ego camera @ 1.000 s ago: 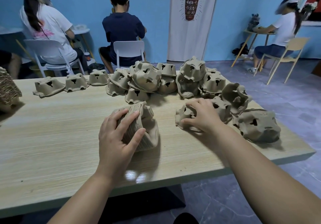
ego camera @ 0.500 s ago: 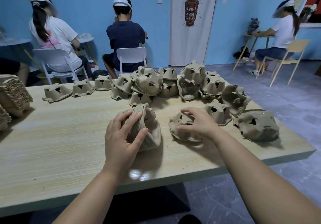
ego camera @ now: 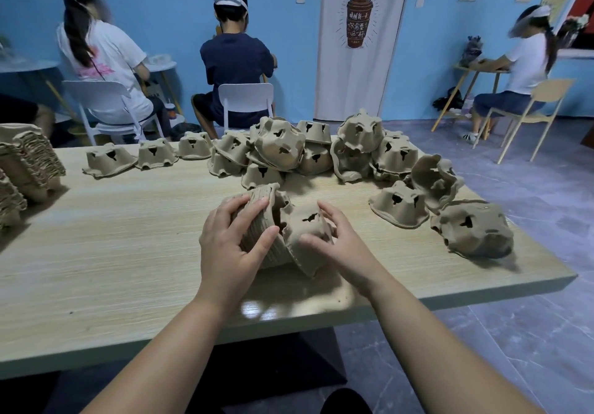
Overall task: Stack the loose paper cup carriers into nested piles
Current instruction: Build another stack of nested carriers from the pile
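A nested pile of brown pulp cup carriers lies on its side at the middle of the wooden table. My left hand grips this pile from the left. My right hand holds a single loose carrier against the pile's open right end. Several loose carriers are heaped at the table's far side, and more lie to the right.
Finished nested piles stand at the table's left edge. A crumpled carrier sits near the right edge. Three people sit on chairs beyond the table, facing away, along the blue wall.
My right hand picked a loose carrier from the right and brought it left against the pile. My left hand has stayed on the pile.
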